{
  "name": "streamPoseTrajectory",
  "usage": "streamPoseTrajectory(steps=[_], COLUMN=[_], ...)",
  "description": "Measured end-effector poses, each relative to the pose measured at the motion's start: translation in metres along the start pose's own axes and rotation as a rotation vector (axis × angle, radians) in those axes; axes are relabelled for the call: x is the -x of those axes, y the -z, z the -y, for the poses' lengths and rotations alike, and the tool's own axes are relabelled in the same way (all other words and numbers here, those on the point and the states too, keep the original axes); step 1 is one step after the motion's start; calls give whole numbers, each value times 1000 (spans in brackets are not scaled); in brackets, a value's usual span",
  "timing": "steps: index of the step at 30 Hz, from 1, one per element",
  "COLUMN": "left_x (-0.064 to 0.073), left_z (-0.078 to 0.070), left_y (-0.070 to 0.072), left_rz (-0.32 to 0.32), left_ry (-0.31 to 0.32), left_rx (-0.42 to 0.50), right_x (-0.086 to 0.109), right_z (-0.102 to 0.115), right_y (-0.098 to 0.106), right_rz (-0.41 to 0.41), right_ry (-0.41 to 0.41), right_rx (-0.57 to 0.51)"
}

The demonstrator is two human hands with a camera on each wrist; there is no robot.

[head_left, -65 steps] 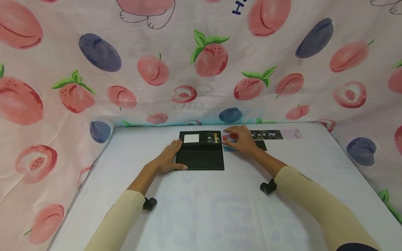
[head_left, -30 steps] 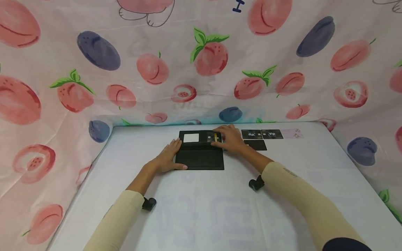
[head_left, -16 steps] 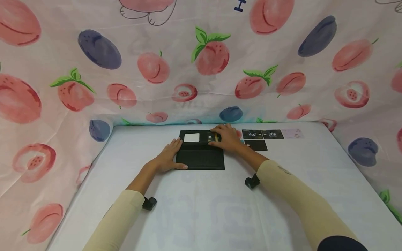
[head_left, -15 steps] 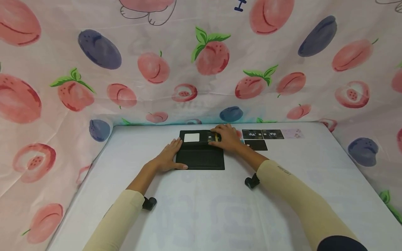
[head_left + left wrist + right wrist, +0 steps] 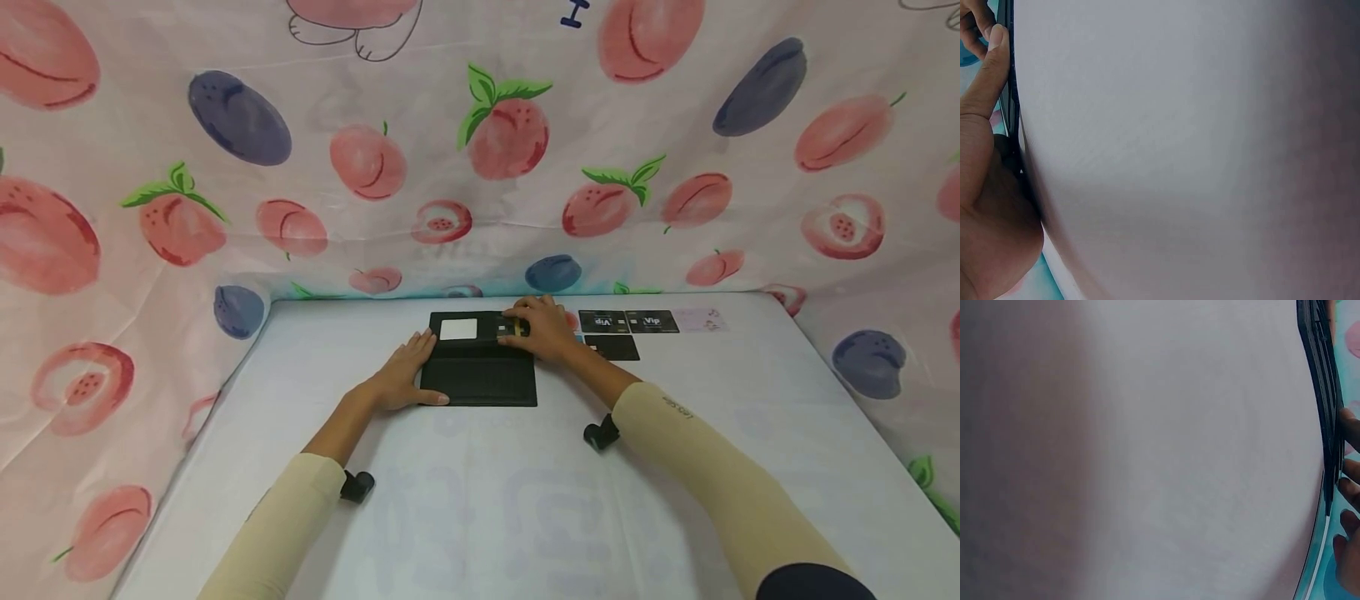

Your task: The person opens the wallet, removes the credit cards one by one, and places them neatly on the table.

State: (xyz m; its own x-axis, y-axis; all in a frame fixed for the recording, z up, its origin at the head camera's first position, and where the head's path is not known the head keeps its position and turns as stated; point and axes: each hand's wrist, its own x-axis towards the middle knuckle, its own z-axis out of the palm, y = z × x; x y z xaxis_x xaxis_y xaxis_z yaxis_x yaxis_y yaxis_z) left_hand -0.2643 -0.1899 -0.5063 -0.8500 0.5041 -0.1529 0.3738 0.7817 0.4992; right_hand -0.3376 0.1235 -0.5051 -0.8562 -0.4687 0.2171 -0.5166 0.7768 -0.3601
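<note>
A black card wallet lies unfolded flat on the table, with a white card in its upper left part. My left hand rests along the wallet's left side, fingers straight and thumb on the lower corner. At the upper right part sits a dark card with a gold stripe. Thumb and index finger of my right hand pinch it by its far and near edges. In the right wrist view the wallet appears edge-on, the fingertips right at its top surface.
To the right lie two black Vip cards, a pale pink card and a plain black card. A reddish card is mostly hidden behind the right hand. A fruit-print cloth hangs behind the white table.
My right hand has moved left, from above the cards beside the wallet onto the striped card in it. Over the last half second both hands stay almost still; the left hand keeps its place.
</note>
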Motion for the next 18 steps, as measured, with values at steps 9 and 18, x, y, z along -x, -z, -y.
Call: streamPoseTrajectory(steps=[9,18], left_x=[2,2], left_z=[-2,-2], left_y=[2,2], left_rz=[-4,-5], left_ry=[-1,-5], left_rx=[10,-5], right_x=[-2,-2], right_z=[-2,-3], right_y=[-2,-2], right_rz=[-6,6], right_ry=[14,30], right_rx=[-9,3])
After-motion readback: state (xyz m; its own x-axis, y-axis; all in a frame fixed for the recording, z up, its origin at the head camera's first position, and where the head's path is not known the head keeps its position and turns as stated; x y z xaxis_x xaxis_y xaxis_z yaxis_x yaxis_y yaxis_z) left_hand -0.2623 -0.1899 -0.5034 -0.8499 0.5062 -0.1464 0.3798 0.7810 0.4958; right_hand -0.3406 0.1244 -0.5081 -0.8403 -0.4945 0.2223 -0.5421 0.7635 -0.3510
